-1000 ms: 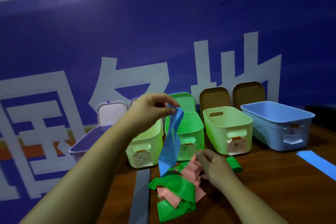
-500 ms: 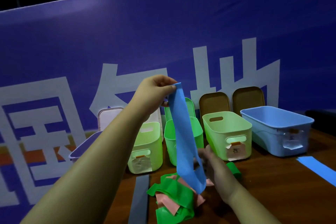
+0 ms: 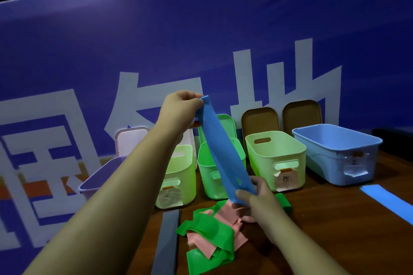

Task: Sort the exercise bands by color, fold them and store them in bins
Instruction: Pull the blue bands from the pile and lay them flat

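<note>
We see a long, flat blue stretchy band held out straight in the air. It slants down from top left to bottom right, in front of the bins. It looks thin and smooth, with no folds.

The left hand is up high. Its thumb and bent fingers pinch the top end. The right hand is down low. Its thumb and fingers pinch the bottom end.

Under the band, a messy pile of soft green and pink bands lies on the brown wooden table.

Behind stand shiny plastic bins with round corners: a purple bin, a light green bin, a bright green bin, a pale green bin and a big blue bin.
</note>
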Motion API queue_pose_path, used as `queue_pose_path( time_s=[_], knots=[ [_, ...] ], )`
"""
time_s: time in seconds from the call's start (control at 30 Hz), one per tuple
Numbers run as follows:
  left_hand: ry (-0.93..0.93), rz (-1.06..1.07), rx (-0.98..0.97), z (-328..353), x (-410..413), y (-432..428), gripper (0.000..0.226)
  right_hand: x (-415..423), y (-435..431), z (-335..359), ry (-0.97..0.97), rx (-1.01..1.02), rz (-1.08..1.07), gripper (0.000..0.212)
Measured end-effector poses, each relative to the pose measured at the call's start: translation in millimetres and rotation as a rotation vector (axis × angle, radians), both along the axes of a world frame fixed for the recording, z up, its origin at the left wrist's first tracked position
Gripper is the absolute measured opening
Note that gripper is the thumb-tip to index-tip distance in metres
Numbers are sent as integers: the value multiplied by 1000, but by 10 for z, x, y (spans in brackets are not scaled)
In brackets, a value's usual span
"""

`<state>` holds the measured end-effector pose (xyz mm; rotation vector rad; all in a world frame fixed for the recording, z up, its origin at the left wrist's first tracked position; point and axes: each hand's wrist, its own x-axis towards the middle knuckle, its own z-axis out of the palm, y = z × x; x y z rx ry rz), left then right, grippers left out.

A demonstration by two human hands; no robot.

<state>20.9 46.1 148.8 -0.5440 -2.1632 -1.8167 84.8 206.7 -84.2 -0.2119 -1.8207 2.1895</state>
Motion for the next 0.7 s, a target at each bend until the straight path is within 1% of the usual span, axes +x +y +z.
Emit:
queue_pose_path(
  time_s=[0.13,0.17,0.27,0.33,0.4,0.5,0.57,0.7],
  knots=[
    [-17,23,45,-11,-87,-34,20,-43,20,-36,-7,91,-30,26],
    [-21,34,52,-18,-122,-47,21,-44,21,-46,-3,86,-17,24],
    [-18,90,62,-42,-260,-101,20,-36,27,-56,23,3,61,18],
    [-6,133,77,-52,-343,-140,18,-44,44,-64,45,-101,130,15],
    [1,165,96,-54,-393,-180,16,-39,42,-62,58,-174,190,17],
    [-8,156,124,-64,-419,-219,16,-25,7,-50,108,-216,222,22],
    [-15,136,141,-70,-423,-223,15,-15,-19,-36,124,-229,204,21],
    [-9,78,178,-47,-404,-218,13,-76,15,-71,109,-214,72,25]
  ],
)
